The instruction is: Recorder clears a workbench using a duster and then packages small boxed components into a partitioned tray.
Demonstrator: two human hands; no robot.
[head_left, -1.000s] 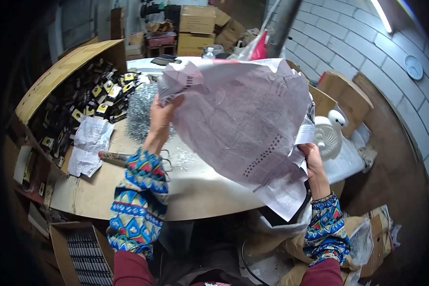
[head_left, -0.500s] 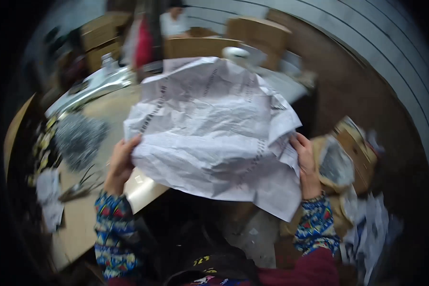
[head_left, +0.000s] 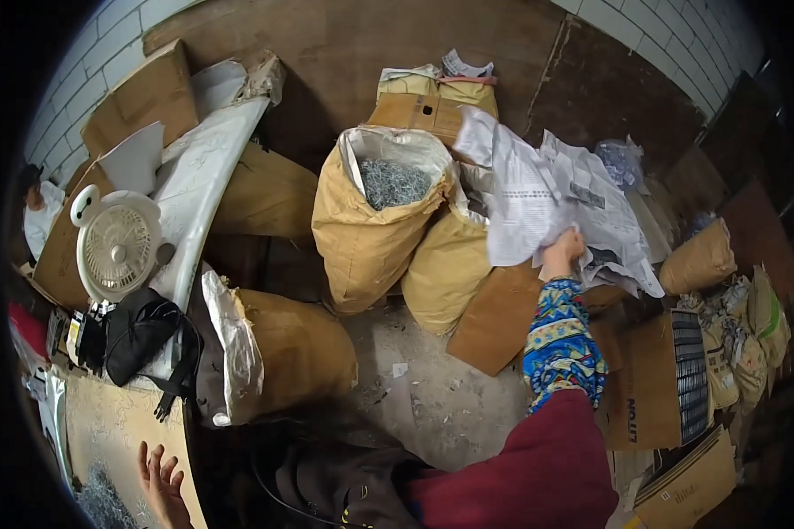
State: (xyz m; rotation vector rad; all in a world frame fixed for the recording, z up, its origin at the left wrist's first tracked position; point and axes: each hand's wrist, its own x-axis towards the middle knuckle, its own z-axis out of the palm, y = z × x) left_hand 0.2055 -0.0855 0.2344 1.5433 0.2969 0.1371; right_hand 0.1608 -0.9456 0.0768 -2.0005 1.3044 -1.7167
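My right hand is stretched out ahead, its fingers closed on a crumpled printed paper sheet. That sheet hangs beside more crumpled papers, and where one ends and another begins is hard to tell. Left of it stands an open brown paper sack holding a tangle of small silvery metal pieces. A second brown sack leans against it, partly hidden by the paper. At the lower left my left hand hovers by the table edge, fingers spread, holding nothing.
A white fan and a black bag sit on the left-hand table, with a metal pile nearer me. Another brown sack stands beside it. Cardboard boxes and a rolled paper bag lie to the right.
My view has turned right, from the table toward the sacks. The sheet was held in both hands; now my left hand is off it and my right hand holds it by the papers.
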